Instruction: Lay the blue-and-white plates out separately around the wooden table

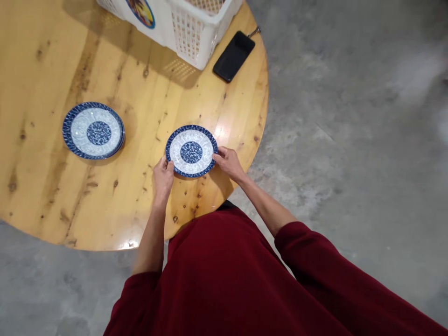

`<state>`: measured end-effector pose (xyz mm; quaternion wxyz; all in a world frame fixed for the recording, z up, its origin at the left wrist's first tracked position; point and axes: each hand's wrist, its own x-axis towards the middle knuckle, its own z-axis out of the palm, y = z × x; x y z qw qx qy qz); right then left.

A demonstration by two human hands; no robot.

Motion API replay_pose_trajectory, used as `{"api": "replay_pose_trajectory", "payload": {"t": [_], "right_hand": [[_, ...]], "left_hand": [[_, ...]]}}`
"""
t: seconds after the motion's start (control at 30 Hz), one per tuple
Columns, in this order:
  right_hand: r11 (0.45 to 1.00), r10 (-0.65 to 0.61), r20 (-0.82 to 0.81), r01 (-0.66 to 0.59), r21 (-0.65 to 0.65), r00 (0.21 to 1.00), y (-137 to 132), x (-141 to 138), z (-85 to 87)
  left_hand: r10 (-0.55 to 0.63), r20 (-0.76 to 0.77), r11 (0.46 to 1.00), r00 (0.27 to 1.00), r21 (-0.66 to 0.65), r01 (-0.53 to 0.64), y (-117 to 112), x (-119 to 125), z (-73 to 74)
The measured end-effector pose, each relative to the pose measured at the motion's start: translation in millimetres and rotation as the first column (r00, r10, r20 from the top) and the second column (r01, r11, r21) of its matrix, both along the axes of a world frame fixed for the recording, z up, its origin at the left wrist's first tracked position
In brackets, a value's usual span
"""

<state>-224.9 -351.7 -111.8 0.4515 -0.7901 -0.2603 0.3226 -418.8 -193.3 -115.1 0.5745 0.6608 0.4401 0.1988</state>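
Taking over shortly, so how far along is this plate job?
Done: what looks like a small stack of blue-and-white plates sits on the wooden table. In hand: the left hand and right hand hold a matching plate by its rim. Remaining: unclear; contents of the white plastic basket are hidden.

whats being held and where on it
A blue-and-white plate, held at opposite sides of its rim by the left hand and the right hand.

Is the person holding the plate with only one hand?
No, the left hand and the right hand are both on the rim of the blue-and-white plate, one at each side.
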Motion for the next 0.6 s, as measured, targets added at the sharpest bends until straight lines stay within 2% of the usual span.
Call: {"api": "replay_pose_trajectory", "payload": {"t": [0.3,0.6], "right_hand": [[1.000,0.008,0.005,-0.008,-0.005,1.000,4.8,-3.0,4.0],[1.000,0.003,-0.015,-0.003,-0.004,1.000,6.2,-6.0,7.8]], "left_hand": [[0.014,-0.005,0.999,1.000,-0.043,-0.014,1.7,-1.9,8.2],[0.015,-0.013,0.999,1.000,-0.051,-0.016,1.2,-5.5,8.6]]}}
